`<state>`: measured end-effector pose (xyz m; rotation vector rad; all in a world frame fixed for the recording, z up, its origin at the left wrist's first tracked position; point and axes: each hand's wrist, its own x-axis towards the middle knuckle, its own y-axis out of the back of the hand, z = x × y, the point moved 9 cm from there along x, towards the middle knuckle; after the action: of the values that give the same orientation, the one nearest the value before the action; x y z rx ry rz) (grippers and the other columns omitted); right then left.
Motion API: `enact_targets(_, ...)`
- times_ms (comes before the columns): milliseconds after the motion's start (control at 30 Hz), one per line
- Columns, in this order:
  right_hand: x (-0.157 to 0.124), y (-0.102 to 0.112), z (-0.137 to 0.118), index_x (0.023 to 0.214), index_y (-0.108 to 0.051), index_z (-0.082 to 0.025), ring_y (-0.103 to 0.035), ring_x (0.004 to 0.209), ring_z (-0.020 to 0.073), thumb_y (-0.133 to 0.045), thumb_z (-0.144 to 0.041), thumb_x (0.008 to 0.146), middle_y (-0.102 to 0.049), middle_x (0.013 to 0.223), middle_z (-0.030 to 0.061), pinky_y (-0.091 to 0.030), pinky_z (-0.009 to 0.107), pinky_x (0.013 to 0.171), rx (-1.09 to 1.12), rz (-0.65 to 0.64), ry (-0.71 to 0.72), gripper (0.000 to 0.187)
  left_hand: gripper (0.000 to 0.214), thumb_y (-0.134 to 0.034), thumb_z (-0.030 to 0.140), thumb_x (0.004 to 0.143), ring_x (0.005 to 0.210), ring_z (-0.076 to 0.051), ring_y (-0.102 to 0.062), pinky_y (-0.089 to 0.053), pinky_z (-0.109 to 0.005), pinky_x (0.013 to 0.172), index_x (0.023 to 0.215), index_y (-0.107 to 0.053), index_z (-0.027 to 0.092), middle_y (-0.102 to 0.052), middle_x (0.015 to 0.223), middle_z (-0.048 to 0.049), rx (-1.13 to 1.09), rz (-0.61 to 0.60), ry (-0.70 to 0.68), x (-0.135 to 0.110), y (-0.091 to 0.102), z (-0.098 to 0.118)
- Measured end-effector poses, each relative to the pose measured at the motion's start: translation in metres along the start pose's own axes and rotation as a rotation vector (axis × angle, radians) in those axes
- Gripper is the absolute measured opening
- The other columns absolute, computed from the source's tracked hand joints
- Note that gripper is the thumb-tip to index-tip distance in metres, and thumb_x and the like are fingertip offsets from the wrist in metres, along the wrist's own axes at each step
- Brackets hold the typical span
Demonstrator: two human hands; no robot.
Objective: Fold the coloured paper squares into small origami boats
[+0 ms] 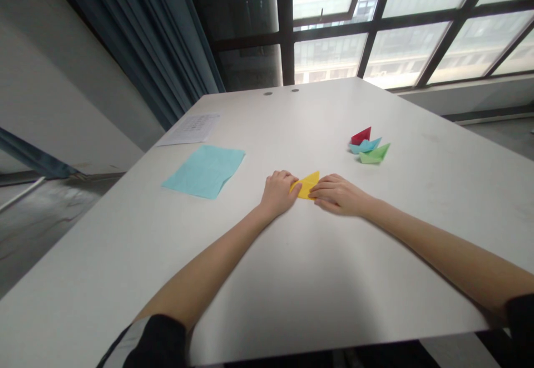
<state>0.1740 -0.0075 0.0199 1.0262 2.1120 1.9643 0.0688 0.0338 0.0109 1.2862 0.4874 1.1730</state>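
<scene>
Gripping, head view: your left hand (279, 193) pinches the folded yellow paper (307, 185) by its left end; right hand (340, 194) touches its right end, pinch or press unclear. Paper's on the white table (292, 262). Beyond your right hand: green paper boat (374, 156), blue paper boat (364, 146), red paper boat (361, 135), bunched. Left: light-blue sheet (204, 171).

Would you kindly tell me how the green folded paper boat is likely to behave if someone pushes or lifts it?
Being folded paper, the green boat is probably light and may slide easily on the smooth white tabletop. Its folds likely stiffen it, though a hard pinch might crush it. Pushed away, it may nudge the blue folded paper boat close behind.
</scene>
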Motion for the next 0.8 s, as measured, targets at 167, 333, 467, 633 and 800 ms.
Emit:
enact_targets(167,-0.002,0.000,0.001,0.104,-0.064,-0.020,-0.054,0.098,0.0215,-0.045,-0.034,0.086,-0.067,0.102,0.0076,-0.040,0.040,0.085,-0.059,0.033,-0.002,0.029,0.017,-0.054,0.027,0.073,0.083,-0.018,-0.056,-0.044,-0.033,0.079,0.083,-0.065,0.017,-0.065,0.087,-0.0043,-0.281,0.014,0.135,0.004,0.000,-0.014)
enact_targets(333,-0.001,0.002,0.002,0.103,-0.064,-0.021,-0.052,0.096,0.0225,-0.045,-0.034,0.087,-0.064,0.107,0.0081,-0.040,0.040,0.084,-0.126,0.042,-0.028,0.028,0.014,-0.059,0.019,0.062,0.060,-0.011,-0.056,-0.046,-0.023,0.058,0.076,-0.060,0.015,-0.062,0.069,0.0000,-0.829,0.033,0.326,0.005,-0.016,-0.027)
enact_targets(467,0.001,0.011,0.008,0.097,-0.065,-0.020,-0.053,0.089,0.0209,-0.045,-0.029,0.086,-0.065,0.096,0.0090,-0.042,0.038,0.080,-0.105,0.140,-0.120,0.024,0.016,-0.063,0.016,0.057,0.055,-0.009,-0.055,-0.044,-0.020,0.054,0.071,-0.056,0.015,-0.060,0.064,0.0021,-1.129,0.050,0.460,0.002,-0.023,-0.023)
enact_targets(633,-0.001,0.022,0.018,0.093,-0.065,-0.021,-0.058,0.079,0.0186,-0.047,-0.025,0.084,-0.066,0.090,0.0073,-0.048,0.034,0.074,0.027,0.325,-0.278,0.020,0.025,-0.068,0.015,0.055,0.061,-0.009,-0.059,-0.047,-0.022,0.062,0.074,-0.052,0.015,-0.062,0.070,0.0018,-1.344,0.013,0.484,0.000,-0.019,-0.006)
enact_targets(800,-0.004,0.022,0.025,0.098,-0.060,-0.022,-0.065,0.078,0.0173,-0.048,-0.027,0.084,-0.069,0.088,0.0029,-0.050,0.030,0.070,0.230,0.345,-0.474,0.020,0.031,-0.071,0.021,0.059,0.065,-0.010,-0.061,-0.047,-0.023,0.063,0.081,-0.050,0.016,-0.063,0.079,-0.0007,-1.386,0.009,0.463,-0.001,-0.015,0.001)
